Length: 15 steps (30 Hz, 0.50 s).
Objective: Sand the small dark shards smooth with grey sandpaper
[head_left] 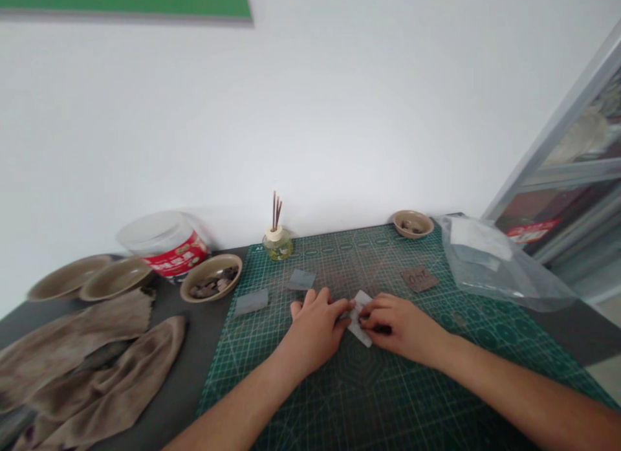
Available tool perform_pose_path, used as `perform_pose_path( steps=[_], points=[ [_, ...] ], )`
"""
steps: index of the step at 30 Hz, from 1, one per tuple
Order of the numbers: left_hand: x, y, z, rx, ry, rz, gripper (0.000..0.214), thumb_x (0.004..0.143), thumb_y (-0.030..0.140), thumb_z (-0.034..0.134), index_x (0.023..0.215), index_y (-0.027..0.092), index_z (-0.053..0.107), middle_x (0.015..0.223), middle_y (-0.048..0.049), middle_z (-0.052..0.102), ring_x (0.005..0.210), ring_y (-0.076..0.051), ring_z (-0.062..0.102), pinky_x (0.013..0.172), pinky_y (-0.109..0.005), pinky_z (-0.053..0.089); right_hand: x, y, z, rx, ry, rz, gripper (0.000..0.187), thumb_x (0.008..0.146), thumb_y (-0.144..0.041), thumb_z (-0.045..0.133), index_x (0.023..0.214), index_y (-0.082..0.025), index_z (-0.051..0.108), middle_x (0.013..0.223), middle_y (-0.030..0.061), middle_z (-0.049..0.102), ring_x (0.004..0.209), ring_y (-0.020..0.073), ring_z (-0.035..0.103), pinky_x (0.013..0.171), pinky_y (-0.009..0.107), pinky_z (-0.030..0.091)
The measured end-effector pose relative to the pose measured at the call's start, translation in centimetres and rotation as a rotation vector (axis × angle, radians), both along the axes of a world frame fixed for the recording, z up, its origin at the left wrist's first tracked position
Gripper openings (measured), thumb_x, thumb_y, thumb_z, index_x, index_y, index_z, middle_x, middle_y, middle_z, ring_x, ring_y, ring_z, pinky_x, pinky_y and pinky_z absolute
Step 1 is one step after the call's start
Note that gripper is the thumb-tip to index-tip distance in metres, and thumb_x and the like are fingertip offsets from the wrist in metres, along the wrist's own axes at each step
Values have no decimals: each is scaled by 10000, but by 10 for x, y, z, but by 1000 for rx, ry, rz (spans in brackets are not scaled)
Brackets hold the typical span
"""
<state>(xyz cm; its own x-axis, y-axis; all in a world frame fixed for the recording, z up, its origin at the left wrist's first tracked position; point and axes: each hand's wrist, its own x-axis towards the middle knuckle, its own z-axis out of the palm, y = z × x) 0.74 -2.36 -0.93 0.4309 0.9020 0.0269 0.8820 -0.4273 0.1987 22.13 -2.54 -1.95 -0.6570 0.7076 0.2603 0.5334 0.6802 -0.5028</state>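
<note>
Small pale sheet [359, 307] held between both hands on the mat [301, 367]
Pressed at its left by the flat left hand [317, 325], pinched at its right by the curled right hand [405, 327], long side pointed away

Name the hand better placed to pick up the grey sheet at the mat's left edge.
Left, likely. The left hand lies nearest the grey sheet; the right hand sits farther off, beyond the white piece both hands touch.

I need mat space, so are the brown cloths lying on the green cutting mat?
No, the brown cloths lie on the dark table left of the cutting mat.
</note>
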Motion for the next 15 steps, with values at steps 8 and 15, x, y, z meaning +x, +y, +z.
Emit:
perform_pose_path(
  steps=[8, 15],
  points=[
    [1, -1, 1, -5, 7, -5, 310, 941, 404, 434, 1217, 414, 575, 1060, -61, 550, 1028, -300, 465, 758, -404, 343, 5, 14, 2, 54, -52, -97, 47, 846, -173, 652, 857, -200, 689, 996, 43, 682, 966, 195, 583, 876, 333, 456],
    [1, 0, 2, -15, 7, -6, 316, 946, 396, 423, 1218, 404, 583, 1055, -64, 549, 1031, -295, 462, 777, -415, 345, 4, 2, 0, 50, -59, -43, 76, 884, -196, 610, 877, -208, 685, 978, 40, 676, 936, 185, 581, 850, 320, 465]
  ],
)
